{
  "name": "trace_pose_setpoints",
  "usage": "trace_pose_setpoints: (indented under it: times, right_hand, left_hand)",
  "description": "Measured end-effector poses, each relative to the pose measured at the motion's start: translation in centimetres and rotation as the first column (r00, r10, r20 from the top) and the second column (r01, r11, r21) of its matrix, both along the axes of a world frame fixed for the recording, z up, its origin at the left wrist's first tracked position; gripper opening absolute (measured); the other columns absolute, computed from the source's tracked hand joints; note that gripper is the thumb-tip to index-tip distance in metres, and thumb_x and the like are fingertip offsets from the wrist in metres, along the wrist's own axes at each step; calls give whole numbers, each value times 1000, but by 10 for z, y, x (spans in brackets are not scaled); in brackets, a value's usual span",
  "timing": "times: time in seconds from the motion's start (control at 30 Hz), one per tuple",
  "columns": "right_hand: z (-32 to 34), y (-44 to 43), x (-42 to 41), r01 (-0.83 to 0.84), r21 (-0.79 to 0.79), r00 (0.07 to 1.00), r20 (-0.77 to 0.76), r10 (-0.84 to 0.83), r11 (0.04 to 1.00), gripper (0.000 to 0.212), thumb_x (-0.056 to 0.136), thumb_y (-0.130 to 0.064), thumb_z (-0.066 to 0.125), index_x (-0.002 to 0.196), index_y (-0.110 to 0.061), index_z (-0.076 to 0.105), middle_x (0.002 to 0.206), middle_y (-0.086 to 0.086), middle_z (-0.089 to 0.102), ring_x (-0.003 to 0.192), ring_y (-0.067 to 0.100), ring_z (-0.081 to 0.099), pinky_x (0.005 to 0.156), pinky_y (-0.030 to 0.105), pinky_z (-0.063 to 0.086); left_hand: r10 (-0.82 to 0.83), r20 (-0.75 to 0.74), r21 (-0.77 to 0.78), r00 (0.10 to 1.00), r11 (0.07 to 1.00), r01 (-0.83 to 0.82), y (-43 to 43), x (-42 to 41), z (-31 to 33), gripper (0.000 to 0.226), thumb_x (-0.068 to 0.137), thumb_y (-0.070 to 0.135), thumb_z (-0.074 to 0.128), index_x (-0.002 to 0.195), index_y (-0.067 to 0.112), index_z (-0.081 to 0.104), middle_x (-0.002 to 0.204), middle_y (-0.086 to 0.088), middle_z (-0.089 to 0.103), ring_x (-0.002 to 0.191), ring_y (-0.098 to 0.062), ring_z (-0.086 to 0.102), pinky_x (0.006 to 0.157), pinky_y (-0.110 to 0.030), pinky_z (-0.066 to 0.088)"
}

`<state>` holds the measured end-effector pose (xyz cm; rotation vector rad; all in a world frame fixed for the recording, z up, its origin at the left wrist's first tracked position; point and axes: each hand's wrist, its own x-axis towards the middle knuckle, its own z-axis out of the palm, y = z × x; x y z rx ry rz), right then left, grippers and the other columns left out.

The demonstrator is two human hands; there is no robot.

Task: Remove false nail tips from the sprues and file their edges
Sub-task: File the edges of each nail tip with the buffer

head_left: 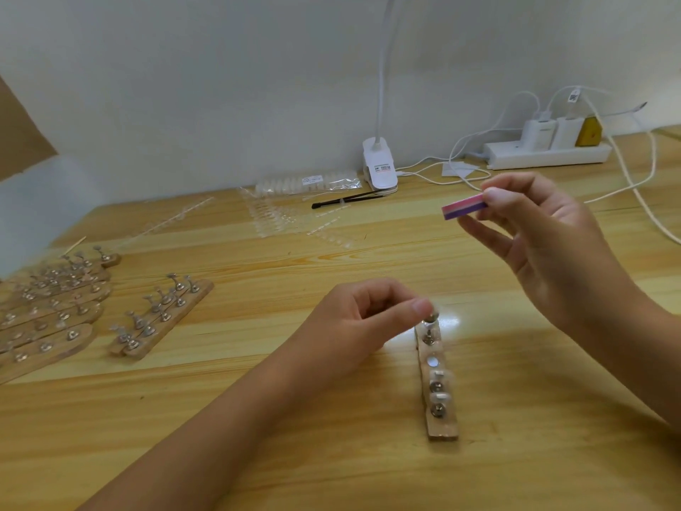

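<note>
Whatever is pinched at the far end of the wooden strip (442,431) is covered by the fingers (418,307) of the left hand (353,319); possibly a nail tip. The far end of the file (463,210) is hidden by the right hand (552,248). The lamp neck (385,68) is cut off by the top edge.

A white clip-on lamp (379,167) stands at the back of the pale wooden table (258,418). To its right lies a long white power strip (545,156) carrying white chargers (540,133).
</note>
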<state>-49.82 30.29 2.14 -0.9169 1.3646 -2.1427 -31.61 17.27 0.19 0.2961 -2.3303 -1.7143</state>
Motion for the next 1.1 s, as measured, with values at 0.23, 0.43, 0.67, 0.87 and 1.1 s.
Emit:
trace_pose_setpoints:
  times: [0.23, 0.43, 0.67, 0.87, 1.1]
  right_hand:
    - [-1, -1, 2, -24, 60, 1000, 13, 23, 998, 17, 78, -19, 68, 93, -15, 62, 89, 0, 60, 81, 8, 66, 80, 23, 57]
    - [-3, -3, 3, -51, 91, 999, 19, 49, 995, 8, 86, -12, 64, 94, -13, 63, 87, 2, 61, 81, 9, 66, 79, 23, 57]
    - [-4, -4, 4, -78, 113, 997, 18, 77, 991, 21, 76, -20, 69, 94, -13, 64, 86, 0, 62, 84, 11, 66, 80, 24, 57]
    - [-4, -4, 4, -80, 115, 997, 24, 77, 990, 20, 75, -20, 69, 93, -13, 64, 83, -2, 64, 83, 11, 67, 78, 23, 57]
    - [-5, -4, 3, -84, 125, 996, 6, 84, 989, 22, 75, -21, 70, 94, -12, 64, 83, -2, 65, 85, 12, 68, 79, 24, 57]
  left_hand:
    - [-80, 46, -291, 996, 952, 90, 2, 4, -6, 33, 86, 53, 60, 95, 25, 74, 78, -11, 65, 63, -7, 51, 59, -13, 39]
    - [-127, 96, -512, 987, 844, 159, 2, 2, -9, 33, 93, 48, 56, 100, 22, 75, 80, 6, 67, 72, -13, 59, 60, -22, 44]
    - [-110, -96, -714, 989, 700, 8, 2, 2, -7, 41, 93, 43, 49, 81, 15, 76, 62, 10, 62, 56, -9, 54, 51, -29, 46]
    - [-104, -256, -748, 961, 651, -129, -2, 6, -3, 36, 92, 37, 57, 68, 16, 71, 56, 9, 57, 51, -8, 50, 46, -26, 42]
    - [-314, -288, -857, 905, 506, -98, 2, 9, 4, 8, 81, 20, 72, 88, 15, 73, 64, 16, 43, 58, -1, 41, 51, -19, 38]
